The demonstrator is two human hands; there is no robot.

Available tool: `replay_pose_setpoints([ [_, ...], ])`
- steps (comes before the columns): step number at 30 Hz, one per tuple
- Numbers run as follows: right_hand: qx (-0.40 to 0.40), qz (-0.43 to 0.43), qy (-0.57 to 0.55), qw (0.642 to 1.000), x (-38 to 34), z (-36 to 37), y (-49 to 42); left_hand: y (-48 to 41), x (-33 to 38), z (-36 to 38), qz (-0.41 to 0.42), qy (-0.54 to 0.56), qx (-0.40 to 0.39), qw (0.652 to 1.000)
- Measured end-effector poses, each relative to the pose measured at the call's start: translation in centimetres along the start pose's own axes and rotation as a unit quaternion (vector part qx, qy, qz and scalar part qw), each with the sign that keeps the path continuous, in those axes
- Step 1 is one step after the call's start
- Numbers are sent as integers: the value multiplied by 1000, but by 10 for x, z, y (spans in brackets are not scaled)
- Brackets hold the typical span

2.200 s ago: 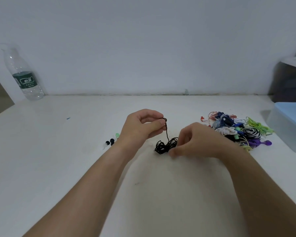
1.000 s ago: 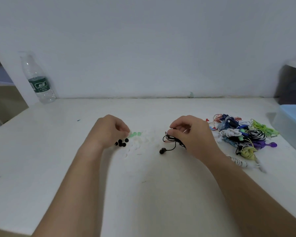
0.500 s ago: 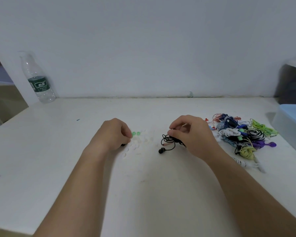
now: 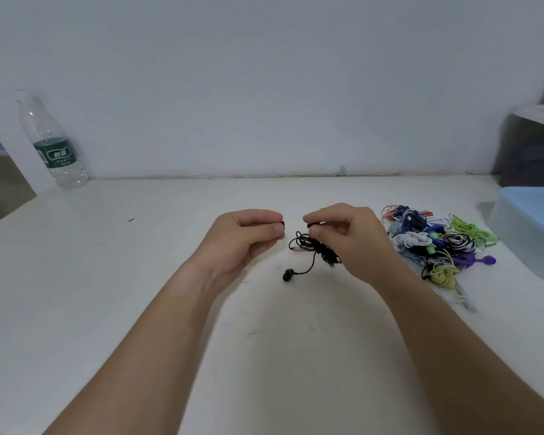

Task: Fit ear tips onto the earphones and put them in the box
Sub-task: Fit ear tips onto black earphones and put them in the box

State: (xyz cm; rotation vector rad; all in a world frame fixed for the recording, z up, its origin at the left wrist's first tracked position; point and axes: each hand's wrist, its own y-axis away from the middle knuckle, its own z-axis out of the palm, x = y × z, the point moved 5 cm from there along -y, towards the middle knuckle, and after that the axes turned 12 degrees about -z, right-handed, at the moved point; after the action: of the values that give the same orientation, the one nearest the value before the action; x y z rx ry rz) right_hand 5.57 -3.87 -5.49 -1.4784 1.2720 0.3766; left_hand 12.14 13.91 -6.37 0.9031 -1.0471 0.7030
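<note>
- The black earphones (image 4: 315, 248): our right hand (image 4: 349, 237) pinches one bud; the other bud (image 4: 288, 274) dangles below it, apparently tipped.
- Our left hand (image 4: 242, 237) pinches an ear tip (image 4: 283, 223), just apart from the held bud.
- Remaining: fitting, boxing. The box (image 4: 515, 233) sits beyond the right hand, with the coloured earphone pile (image 4: 437, 243) between.

Two hands are in view: left hand (image 4: 245, 237) and right hand (image 4: 349, 243). There is one black earphone set (image 4: 314, 246), showing two buds, and one small dark ear tip (image 4: 282, 223). One heap of coloured earphones (image 4: 437, 243) is too tangled to count. There is one pale blue box (image 4: 528, 227), one plastic water bottle (image 4: 52, 142) and one white table (image 4: 107, 277).
</note>
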Motion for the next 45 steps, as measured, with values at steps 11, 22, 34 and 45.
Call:
replay_pose_setpoints([
  [11, 20, 26, -148, 988, -10, 0, 3, -6, -8, 9, -12, 67, -52, 996],
  [22, 17, 36, -137, 990, -13, 1, 4, -7, -9, 14, 2, 39, -70, 997],
  [34, 34, 30, -133, 990, -11, -2, 3, -6, -8, 14, 25, -8, -74, 997],
  [45, 22, 46, -144, 988, -9, -3, 4, -8, -11, 15, 18, 15, -85, 996],
])
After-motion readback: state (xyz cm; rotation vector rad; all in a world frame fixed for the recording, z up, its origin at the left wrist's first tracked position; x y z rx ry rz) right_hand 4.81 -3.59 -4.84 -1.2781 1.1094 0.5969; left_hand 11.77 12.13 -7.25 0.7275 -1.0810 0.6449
